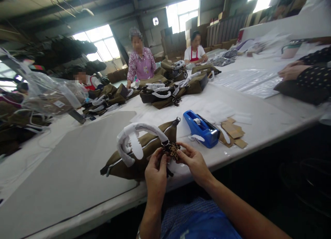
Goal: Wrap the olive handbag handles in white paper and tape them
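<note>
An olive handbag (152,147) with a silver zip lies on the table in front of me, its handle (126,142) wrapped in white padding. By the handle's ring hangs a leopard-print flower charm (174,151). My right hand (193,163) pinches the charm's right side between thumb and fingers. My left hand (157,170) is closed at the charm's left side, gripping its dark part near the ring; its fingertips partly hide what they hold. A dark tassel end shows below the fingers.
A blue tape dispenser (201,128) stands right of the handbag, beside cardboard pieces (232,132). Farther back lie several wrapped-handle bags (160,91) and clear plastic sheets (245,80). Co-workers sit or stand around the table; one's hands (292,72) are at the right.
</note>
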`<state>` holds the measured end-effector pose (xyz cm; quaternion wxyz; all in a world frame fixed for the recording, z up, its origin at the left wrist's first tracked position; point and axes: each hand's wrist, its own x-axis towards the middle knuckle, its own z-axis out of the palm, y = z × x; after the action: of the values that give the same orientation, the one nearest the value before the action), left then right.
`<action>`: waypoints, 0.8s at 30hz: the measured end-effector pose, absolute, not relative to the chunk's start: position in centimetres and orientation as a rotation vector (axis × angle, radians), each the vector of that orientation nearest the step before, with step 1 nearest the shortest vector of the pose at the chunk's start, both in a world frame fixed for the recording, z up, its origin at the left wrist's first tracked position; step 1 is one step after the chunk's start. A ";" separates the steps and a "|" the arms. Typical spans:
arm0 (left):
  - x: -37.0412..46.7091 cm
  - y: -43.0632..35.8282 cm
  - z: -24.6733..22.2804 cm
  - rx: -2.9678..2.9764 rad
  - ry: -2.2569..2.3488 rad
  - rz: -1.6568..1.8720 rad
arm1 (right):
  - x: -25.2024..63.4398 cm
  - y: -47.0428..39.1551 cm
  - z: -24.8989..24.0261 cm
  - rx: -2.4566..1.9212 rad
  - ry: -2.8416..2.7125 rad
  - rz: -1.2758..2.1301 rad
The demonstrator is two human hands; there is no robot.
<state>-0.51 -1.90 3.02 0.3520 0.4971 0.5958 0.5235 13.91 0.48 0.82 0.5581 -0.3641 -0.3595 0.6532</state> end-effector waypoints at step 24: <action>-1.0 -1.3 3.9 0.752 1.205 1.297 | 19.9 14.5 -0.5 -1.414 -2.382 -0.199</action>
<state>-0.96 -1.26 3.86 0.5721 0.3206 0.5140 0.5529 19.86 14.55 -0.54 0.1809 -0.5008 -0.8435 -0.0703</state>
